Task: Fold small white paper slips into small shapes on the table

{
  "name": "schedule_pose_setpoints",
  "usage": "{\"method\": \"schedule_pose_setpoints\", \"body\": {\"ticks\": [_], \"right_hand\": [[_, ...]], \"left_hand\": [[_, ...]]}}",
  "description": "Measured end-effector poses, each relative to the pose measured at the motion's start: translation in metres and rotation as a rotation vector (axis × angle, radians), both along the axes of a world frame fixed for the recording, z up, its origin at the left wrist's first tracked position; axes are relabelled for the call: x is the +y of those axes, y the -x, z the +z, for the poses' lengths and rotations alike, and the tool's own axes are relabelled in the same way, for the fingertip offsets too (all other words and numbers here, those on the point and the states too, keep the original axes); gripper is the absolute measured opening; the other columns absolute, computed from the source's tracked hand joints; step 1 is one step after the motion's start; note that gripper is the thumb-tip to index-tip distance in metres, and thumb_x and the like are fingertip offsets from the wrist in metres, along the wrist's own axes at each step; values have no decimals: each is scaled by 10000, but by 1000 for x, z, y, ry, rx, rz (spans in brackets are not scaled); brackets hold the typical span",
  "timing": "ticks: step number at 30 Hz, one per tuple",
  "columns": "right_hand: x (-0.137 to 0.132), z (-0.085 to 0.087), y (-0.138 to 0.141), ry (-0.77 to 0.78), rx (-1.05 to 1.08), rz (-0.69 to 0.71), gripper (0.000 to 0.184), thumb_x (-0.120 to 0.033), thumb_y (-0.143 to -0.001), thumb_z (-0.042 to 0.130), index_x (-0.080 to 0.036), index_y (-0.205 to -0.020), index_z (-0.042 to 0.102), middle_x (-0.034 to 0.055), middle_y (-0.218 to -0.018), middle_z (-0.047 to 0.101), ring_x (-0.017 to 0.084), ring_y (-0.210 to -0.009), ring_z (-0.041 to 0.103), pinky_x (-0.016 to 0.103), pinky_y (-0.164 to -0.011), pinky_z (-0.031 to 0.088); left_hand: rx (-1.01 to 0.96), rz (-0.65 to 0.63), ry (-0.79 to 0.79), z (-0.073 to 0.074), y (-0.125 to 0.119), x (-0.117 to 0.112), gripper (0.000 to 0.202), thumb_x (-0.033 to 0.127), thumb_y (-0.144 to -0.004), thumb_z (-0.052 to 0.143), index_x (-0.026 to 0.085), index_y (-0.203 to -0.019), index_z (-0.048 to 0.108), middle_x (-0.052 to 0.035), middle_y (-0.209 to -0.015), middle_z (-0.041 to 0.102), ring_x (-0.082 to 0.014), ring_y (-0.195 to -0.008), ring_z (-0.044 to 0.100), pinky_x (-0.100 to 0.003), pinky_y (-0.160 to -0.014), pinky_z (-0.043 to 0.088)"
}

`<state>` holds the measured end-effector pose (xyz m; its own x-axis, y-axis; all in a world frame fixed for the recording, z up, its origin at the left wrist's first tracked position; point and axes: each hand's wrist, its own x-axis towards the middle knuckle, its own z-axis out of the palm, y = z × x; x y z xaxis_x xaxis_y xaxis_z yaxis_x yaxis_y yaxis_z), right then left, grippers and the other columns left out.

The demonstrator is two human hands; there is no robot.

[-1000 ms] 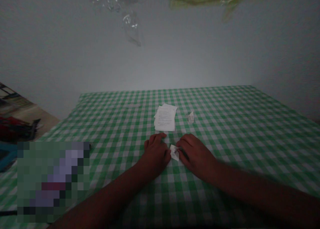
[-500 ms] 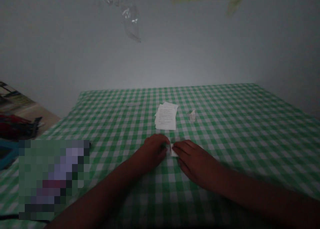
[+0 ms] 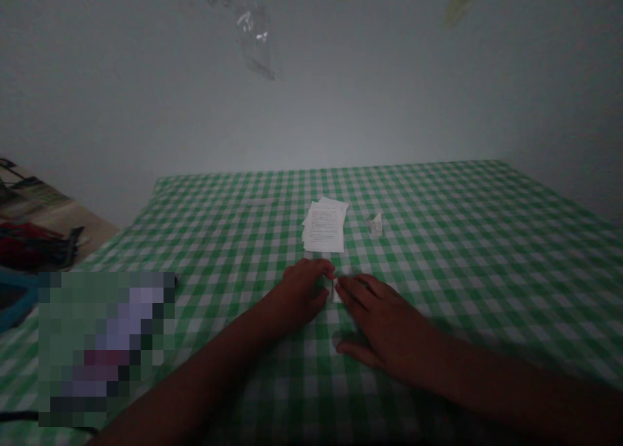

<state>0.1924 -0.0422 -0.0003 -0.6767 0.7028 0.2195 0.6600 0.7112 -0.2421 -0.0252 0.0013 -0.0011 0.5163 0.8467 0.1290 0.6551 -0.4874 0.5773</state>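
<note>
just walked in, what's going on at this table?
A person has both bare hands on a small white paper scrap on the green checked cloth. The left hand and right hand meet at it, hiding most of it; pinched or just pressed, unclear. Beyond lie a sheet stack and a small folded piece.

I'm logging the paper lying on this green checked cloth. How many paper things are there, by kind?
Stack of printed sheets: 1
Small paper pieces: 2, a loose piece and a near piece between the left hand and right hand
Total: 3
</note>
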Motion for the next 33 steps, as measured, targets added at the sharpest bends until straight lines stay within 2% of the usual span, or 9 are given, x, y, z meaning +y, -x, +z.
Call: {"method": "schedule_pose_setpoints", "body": {"ticks": [4,9,14,17,20,22,25,30,33], "right_hand": [[-2,-1,1,-7,-15,-40,783,-616,-829,603,-148,-1435,436,159,-1422,503,394,-1291,422,571,-1033,414],[-2,-4,2,7,-44,-61,807,-625,-829,598,-117,-1434,431,172,-1445,476,409,-1287,416,591,-1027,406],[5,-5,-1,0,-45,-18,810,-608,-843,591,-91,-1440,413,182,-1437,473,402,-1285,395,595,-1028,399],[13,-2,-3,6,-5,32,649,-493,-897,576,-137,-1423,443,150,-1390,521,353,-1256,428,560,-1015,421],[23,1,-4,34,57,78,406,-292,-962,506,-188,-1354,523,105,-1293,597,277,-1180,497,490,-997,443],[28,1,-5,55,122,94,324,-216,-961,492,-209,-1270,588,85,-1217,636,245,-1118,535,457,-968,456],[32,-1,-5,111,227,88,240,-191,-938,523,-222,-1144,641,68,-1111,661,223,-1041,564,432,-923,465],[34,-4,-6,215,313,32,219,-156,-879,597,-201,-1092,619,79,-1057,636,227,-1021,551,417,-908,461],[34,-4,-5,254,364,-4,172,-115,-846,609,-202,-995,608,55,-971,640,210,-955,560,392,-869,465]], "left_hand": [[9,4,8,4,-2,0,315,126,-813,569,237,-1106,536,-53,-1195,621,-220,-1141,559,-429,-1014,430],[25,-5,-5,6,-6,1,278,171,-826,588,228,-1093,538,-57,-1220,614,-228,-1148,555,-439,-1012,421],[66,-18,21,15,-7,1,312,185,-803,597,219,-1108,543,-59,-1182,623,-239,-1140,558,-437,-1009,410],[76,-46,49,17,-6,1,384,226,-771,651,229,-1138,537,-50,-1150,625,-242,-1127,561,-436,-1005,401],[75,-51,36,12,-7,-1,451,316,-746,727,233,-1145,534,-39,-1121,627,-247,-1111,561,-440,-985,397],[74,-48,35,8,-9,-3,459,337,-749,743,233,-1144,534,-36,-1110,630,-244,-1104,559,-440,-978,391],[76,-44,55,5,-11,-5,444,322,-759,739,233,-1144,536,-37,-1124,627,-242,-1103,556,-436,-971,387],[59,-54,88,3,-10,-7,525,300,-765,741,250,-1228,499,-41,-1169,618,-248,-1127,547,-445,-985,373],[30,-57,71,0,-8,-6,580,275,-745,759,250,-1256,484,-43,-1166,618,-250,-1137,543,-451,-999,372]]}}
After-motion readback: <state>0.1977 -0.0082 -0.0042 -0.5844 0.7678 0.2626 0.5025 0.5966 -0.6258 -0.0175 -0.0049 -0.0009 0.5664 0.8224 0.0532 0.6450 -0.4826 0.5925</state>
